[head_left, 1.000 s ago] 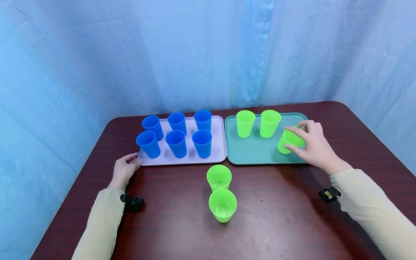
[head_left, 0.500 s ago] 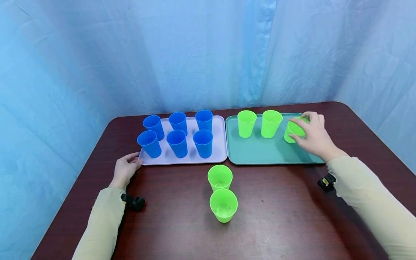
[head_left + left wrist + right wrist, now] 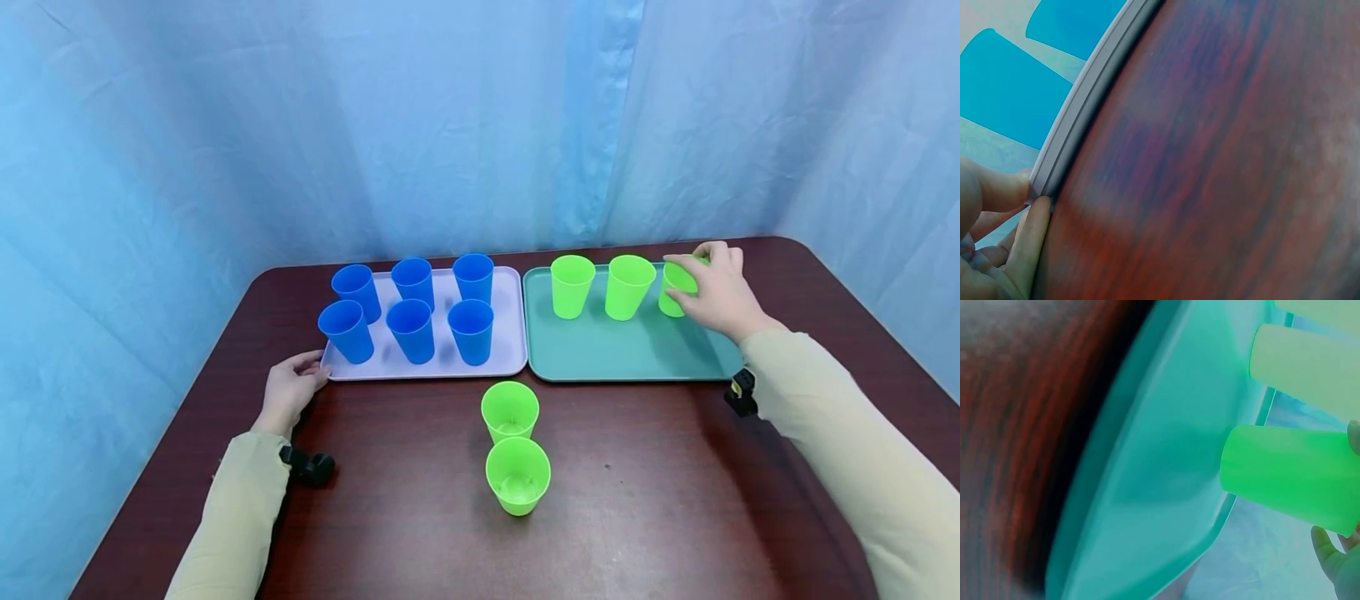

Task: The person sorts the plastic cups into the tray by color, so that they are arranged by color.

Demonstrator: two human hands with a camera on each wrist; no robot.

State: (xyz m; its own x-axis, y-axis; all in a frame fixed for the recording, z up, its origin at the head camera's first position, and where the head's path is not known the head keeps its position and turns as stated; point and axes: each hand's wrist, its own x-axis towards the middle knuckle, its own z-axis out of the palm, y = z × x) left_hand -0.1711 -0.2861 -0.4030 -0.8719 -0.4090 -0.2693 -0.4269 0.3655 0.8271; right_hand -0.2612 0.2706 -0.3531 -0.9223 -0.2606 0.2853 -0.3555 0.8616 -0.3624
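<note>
Near the right back corner of the green tray, my right hand grips a bright green cup by its upper part, from the right side. The cup stands upright with its base at the tray's surface. Two more green cups, a left one and a middle one, stand in line with it along the back. My left hand pinches the front left corner of the lavender tray; in the left wrist view, the thumb and a finger meet at its rim.
Several blue cups, among them a front left one, stand in two rows on the lavender tray. Two green cups, a rear one and a nearer one, stand on the dark wooden table. Blue curtains hang behind.
My right hand has moved the green cup back across the green tray, into line with the other two there. The left hand has stayed at the lavender tray's corner.
</note>
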